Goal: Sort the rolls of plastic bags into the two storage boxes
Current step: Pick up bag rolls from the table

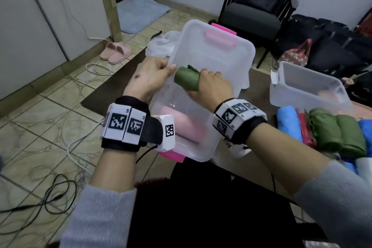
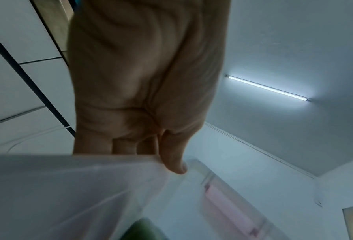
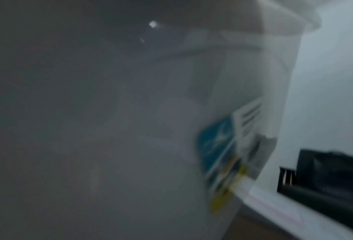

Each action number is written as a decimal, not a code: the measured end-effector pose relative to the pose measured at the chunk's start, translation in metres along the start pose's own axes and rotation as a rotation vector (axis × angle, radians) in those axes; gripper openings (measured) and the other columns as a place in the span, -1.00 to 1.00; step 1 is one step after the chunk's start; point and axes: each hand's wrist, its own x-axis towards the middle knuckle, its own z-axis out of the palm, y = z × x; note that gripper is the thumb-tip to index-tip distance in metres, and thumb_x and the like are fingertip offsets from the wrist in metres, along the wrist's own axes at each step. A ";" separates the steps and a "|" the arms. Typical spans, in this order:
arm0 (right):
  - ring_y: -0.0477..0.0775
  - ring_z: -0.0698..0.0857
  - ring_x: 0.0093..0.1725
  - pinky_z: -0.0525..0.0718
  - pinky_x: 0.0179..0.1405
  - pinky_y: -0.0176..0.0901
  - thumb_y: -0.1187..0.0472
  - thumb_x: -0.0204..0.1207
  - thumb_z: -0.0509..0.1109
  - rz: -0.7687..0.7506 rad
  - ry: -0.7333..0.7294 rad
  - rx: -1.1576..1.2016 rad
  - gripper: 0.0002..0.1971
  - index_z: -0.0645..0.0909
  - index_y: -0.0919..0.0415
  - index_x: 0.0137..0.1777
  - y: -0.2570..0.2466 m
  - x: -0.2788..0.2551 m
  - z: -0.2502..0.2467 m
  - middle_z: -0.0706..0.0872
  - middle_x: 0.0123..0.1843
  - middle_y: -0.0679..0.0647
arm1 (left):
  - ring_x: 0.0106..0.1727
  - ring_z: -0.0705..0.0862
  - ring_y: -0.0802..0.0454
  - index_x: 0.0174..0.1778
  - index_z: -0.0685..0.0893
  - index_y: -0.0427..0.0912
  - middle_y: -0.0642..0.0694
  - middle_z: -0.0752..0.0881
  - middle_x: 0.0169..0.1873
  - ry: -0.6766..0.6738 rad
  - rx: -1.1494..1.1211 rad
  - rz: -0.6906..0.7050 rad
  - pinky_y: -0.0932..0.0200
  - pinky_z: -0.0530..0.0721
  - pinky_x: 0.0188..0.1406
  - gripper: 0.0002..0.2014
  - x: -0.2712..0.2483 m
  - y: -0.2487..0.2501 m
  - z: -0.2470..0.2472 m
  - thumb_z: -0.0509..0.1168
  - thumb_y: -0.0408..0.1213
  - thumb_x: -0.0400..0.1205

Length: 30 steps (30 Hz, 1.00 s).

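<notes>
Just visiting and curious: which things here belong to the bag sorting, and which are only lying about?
Part of the job: green roll in right hand; pink-latched box gripped by left hand; second box; waiting rolls.

Lying about: pink slippers; chair; blue mat.

Dim room, blurred wrist views

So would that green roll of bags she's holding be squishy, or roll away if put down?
The dark green roll of plastic bags looks soft: a loose flap sticks out at its end. The right hand wraps it easily, so it is probably light. Being cylindrical, it might roll on a flat surface.
</notes>
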 end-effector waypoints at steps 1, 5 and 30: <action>0.22 0.52 0.28 0.50 0.07 0.06 -0.15 0.49 0.36 0.021 -0.020 0.005 -0.44 0.40 0.25 0.29 -0.003 -0.001 0.005 0.61 0.25 0.17 | -0.27 0.64 -0.09 -0.31 0.65 -0.31 -0.25 0.67 -0.32 0.012 0.000 0.010 -0.09 0.70 -0.09 -0.62 -0.001 -0.001 0.000 0.27 -0.02 0.60; 0.25 0.50 0.31 0.51 0.18 0.11 -0.17 0.47 0.36 0.067 -0.150 0.116 -0.37 0.36 0.27 0.36 -0.008 -0.001 0.015 0.55 0.31 0.21 | -0.12 0.74 -0.26 -0.10 0.65 -0.38 -0.35 0.75 -0.16 0.024 0.011 0.026 -0.29 0.68 0.03 -0.38 -0.006 -0.005 -0.003 0.20 0.21 0.38; 0.18 0.43 0.45 0.37 0.46 0.01 0.04 0.51 0.37 -0.229 -0.479 0.268 -0.43 0.35 0.07 0.51 -0.003 0.003 0.010 0.52 0.44 0.09 | -0.06 0.73 -0.23 -0.08 0.74 -0.22 -0.25 0.77 -0.09 0.083 0.085 -0.028 -0.17 0.72 0.01 -0.70 0.004 0.002 0.007 0.23 -0.07 0.66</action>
